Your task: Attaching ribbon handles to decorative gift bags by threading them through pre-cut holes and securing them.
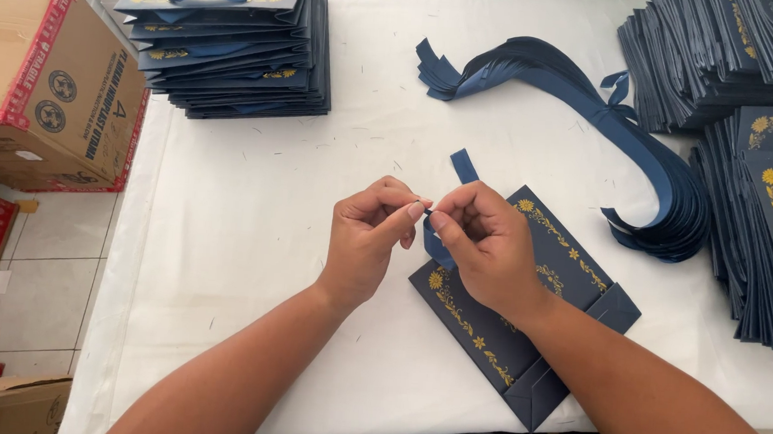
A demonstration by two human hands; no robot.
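Head view: the left hand (368, 243) and right hand (486, 247) meet fingertip to fingertip above the white table (249, 235), both pinched narrow on the end of a navy ribbon handle (463, 166), whose free end trails up and away from the knuckles while a loop hangs below them. Directly under the right hand lies a flat navy paper bag with gold floral border (524, 317), angled diagonally on the table. A bundle of loose navy ribbons (594, 96) curves across the far right, a stack of finished bags (235, 43) sits far left, more flat bag stacks (761, 180) crowd the right edge, and cardboard cartons (43, 75) stand on the floor at left.
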